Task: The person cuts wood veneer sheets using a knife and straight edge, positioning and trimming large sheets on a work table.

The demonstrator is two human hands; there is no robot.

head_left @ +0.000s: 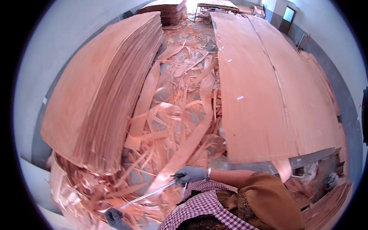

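two big masses of veneer fill the room as we look down. on our right, a wide sheet of reddish veneer [264, 96] lies flat on a long table [306, 156], its near edge hanging just past the grey table rim; small pale tape patches dot it and a seam runs its length. on our left, a tall stack of veneer sheets [103, 88] leans toward us, its layered edges showing like pages. a second, smaller stack [163, 11] sits far back by the wall.

between the two, the floor is buried in loose veneer offcuts [180, 115], curled strips and slivers lying crosswise over one another.

nearer in, our checked cloth [203, 209] and brown sleeve [264, 199] cover the lower middle.

we hold a long thin metal strip [147, 195], straight and pale, slanting from low left up to the right above the scraps. our right hand [191, 174], in a grey glove with a bangle at the wrist, is closed around the strip's upper end. our left hand [115, 219], also grey-gloved, sits at the lower end near the frame edge, fingers curled around the strip; it is partly cut off.
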